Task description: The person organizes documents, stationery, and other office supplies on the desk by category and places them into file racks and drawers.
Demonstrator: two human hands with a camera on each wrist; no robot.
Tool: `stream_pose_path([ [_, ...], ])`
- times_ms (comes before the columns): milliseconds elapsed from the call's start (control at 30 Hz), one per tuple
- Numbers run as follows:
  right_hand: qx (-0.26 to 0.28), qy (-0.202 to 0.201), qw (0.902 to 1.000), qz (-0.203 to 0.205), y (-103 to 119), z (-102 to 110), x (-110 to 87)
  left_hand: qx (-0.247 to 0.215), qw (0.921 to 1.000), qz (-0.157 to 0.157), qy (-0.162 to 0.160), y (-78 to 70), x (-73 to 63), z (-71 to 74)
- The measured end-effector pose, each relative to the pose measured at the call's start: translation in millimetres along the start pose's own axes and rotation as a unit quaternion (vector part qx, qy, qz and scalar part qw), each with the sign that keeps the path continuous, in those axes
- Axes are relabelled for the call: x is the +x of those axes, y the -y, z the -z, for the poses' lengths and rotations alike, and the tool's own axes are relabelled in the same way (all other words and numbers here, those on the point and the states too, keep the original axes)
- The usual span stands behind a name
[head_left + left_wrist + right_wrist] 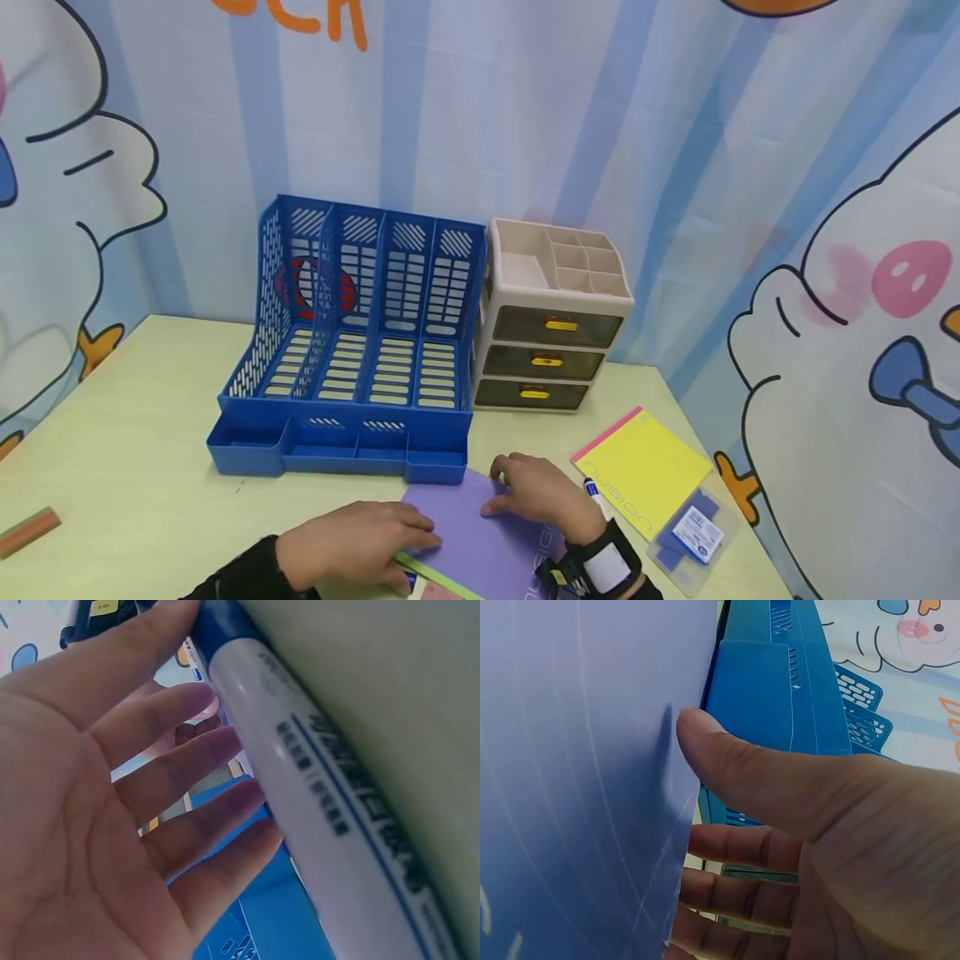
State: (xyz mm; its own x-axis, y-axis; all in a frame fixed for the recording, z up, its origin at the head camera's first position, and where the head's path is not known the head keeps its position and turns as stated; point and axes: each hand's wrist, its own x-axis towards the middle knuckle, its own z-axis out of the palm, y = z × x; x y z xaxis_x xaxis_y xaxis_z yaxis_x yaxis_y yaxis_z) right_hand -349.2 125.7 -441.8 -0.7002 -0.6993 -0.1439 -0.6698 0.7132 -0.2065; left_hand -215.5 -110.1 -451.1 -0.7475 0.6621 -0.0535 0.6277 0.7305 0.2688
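A purple notebook (480, 525) lies in front of the blue rack, with a green edge (438, 575) showing along its left side. My right hand (536, 492) holds its upper right edge. In the right wrist view the thumb (701, 735) lies on the purple cover (577, 750) and the other fingers reach behind its edge. My left hand (363, 537) has its fingertips on the notebook's left side, fingers (184, 769) nearly straight. Close to that hand, a white marker with a blue cap (300, 780) fills much of the left wrist view; in the head view it is mostly hidden.
The blue file rack (345, 425) stands behind the notebook, beside a beige drawer unit (555, 350). To the right lie a yellow notebook (648, 467), another marker (592, 492) and a clear case (693, 542) with blue contents. A brown-and-green block (30, 533) rests at far left.
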Motion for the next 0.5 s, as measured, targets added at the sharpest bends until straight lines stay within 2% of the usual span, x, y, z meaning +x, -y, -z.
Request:
stream_pose_path([
  [200,-0.007,-0.008,0.9999,-0.01,0.1,-3.5,2.5,-0.003,0.9998,0.015,0.015,0.3,2.2,-3.2],
  [333,0.006,-0.009,0.9998,-0.019,0.3,-3.9,3.4,-0.008,0.9995,0.028,0.014,-0.9,2.6,-5.7],
  [500,0.027,-0.009,0.999,-0.035,0.0,-3.1,4.3,-0.038,0.9977,0.051,0.025,-2.8,2.8,-7.1],
])
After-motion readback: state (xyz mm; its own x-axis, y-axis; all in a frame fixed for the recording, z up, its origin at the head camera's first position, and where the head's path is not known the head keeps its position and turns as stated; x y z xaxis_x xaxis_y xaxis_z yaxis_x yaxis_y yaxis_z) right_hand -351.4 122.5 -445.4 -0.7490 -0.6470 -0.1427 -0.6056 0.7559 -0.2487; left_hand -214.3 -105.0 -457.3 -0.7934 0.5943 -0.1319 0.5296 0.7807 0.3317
